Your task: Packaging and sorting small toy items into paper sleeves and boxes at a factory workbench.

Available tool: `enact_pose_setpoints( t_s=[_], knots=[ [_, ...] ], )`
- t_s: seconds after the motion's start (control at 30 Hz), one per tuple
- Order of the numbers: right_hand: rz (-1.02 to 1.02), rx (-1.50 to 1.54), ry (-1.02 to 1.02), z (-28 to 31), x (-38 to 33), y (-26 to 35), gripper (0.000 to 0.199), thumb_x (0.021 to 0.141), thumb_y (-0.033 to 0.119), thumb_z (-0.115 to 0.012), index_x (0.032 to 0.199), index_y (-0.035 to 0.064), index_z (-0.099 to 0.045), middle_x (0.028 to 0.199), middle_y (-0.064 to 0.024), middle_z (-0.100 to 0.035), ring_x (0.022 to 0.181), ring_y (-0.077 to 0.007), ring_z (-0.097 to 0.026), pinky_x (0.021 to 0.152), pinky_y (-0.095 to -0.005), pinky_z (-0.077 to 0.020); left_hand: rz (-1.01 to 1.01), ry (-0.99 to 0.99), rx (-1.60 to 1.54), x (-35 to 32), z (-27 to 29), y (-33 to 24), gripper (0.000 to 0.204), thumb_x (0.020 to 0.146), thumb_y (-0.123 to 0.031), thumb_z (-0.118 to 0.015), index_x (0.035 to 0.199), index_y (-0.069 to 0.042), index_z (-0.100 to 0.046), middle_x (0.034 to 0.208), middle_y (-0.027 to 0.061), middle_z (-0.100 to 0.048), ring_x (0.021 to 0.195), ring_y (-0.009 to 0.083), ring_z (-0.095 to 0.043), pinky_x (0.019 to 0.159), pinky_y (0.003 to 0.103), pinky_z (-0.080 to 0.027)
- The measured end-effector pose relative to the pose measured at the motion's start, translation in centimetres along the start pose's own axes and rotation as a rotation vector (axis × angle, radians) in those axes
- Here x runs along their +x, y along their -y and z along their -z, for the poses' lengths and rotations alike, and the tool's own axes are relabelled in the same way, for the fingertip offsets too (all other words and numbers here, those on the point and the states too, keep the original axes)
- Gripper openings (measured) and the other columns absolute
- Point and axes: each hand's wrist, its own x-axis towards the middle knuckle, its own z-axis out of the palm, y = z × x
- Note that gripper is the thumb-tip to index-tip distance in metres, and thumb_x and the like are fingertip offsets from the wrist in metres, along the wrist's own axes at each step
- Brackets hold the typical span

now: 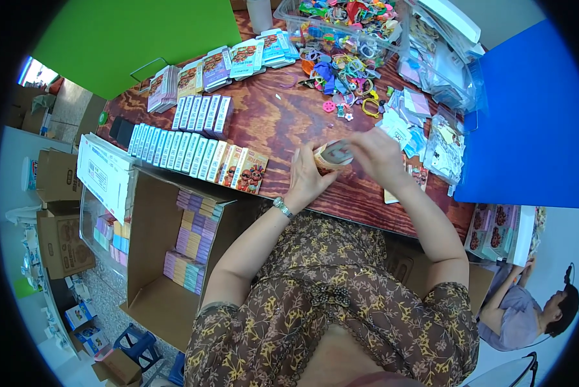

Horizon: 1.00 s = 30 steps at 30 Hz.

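Note:
My left hand (307, 175) is closed round a small yellow-orange carton (325, 168), held just above the near part of the table (263, 126). At the carton's upper end is a greyish, shiny flat piece (338, 151), perhaps a small bag or card. My right hand (378, 155) has its fingers curled together at this piece; how much of it they grip is hidden. Left of my left hand stands a long row of small filled cartons (173, 151), with orange ones (249, 173) nearest. Under my right forearm lie flat printed cards (417, 175).
Flattened cartons (217, 68) lie in stacks at the back. Coloured trinkets (347, 77) spill before a clear bin (341, 29). Small clear packets (445, 145) lie at right, below a blue panel (528, 116). A cardboard box (154, 258) stands below left. Another person (521, 309) sits far right.

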Motion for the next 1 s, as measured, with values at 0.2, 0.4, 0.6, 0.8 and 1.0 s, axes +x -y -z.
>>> enact_pose_setpoints(
  t_s=[0.2,0.4,0.6,0.8,1.0],
  knots=[
    [0.007,-0.002,-0.016,-0.3,-0.8,-1.1,0.017,0.086,0.014,-0.073,0.102,0.0107,-0.072,0.108,-0.0088,-0.067,0.095,-0.0279,-0.066,0.074,-0.0405,-0.0554,0.075,-0.052,-0.116,-0.2,0.4,0.5,0.073,0.07,-0.021,-0.089,0.125,0.0,-0.046,0.114,0.0199,-0.058,0.107,0.0378,-0.056,0.091,0.046,-0.046],
    [-0.353,-0.53,0.551,0.0,-2.2,-6.7,0.02,0.091,0.012,-0.063,0.111,0.0103,-0.063,0.097,-0.0098,-0.071,0.092,-0.0284,-0.069,0.072,-0.0398,-0.0562,0.102,-0.044,-0.13,-0.4,-0.2,1.4,0.07,0.071,-0.021,-0.088,0.125,-0.001,-0.048,0.114,0.0193,-0.058,0.108,0.0371,-0.056,0.093,0.046,-0.046],
    [-0.289,-0.799,0.617,-4.7,-2.9,-7.2,0.011,0.089,0.013,-0.06,0.1,0.011,-0.058,0.092,-0.0091,-0.071,0.093,-0.0282,-0.069,0.07,-0.0431,-0.057,0.095,-0.037,-0.128,-0.6,-0.6,1.4,0.071,0.072,-0.023,-0.089,0.125,0.0,-0.048,0.113,0.0185,-0.058,0.107,0.0348,-0.059,0.091,0.044,-0.048],
    [-0.303,-0.593,0.54,-4.0,-1.9,-9.7,0.023,0.085,0.014,-0.065,0.108,0.0109,-0.061,0.094,-0.0115,-0.07,0.091,-0.0349,-0.068,0.072,-0.0483,-0.0558,0.098,-0.041,-0.14,-0.9,-0.2,1.6,0.072,0.073,-0.023,-0.09,0.126,0.0,-0.047,0.114,0.018,-0.06,0.103,0.0317,-0.065,0.087,0.041,-0.053],
    [-0.505,-0.432,0.178,-3.0,2.2,-14.9,0.026,0.089,0.022,-0.068,0.112,0.0105,-0.065,0.108,-0.0158,-0.07,0.102,-0.0383,-0.066,0.084,-0.0506,-0.0551,0.172,-0.043,-0.261,-1.3,-0.7,2.7,0.076,0.074,-0.026,-0.091,0.128,0.001,-0.044,0.111,0.0178,-0.062,0.1,0.0299,-0.068,0.084,0.04,-0.055]
  ],
)
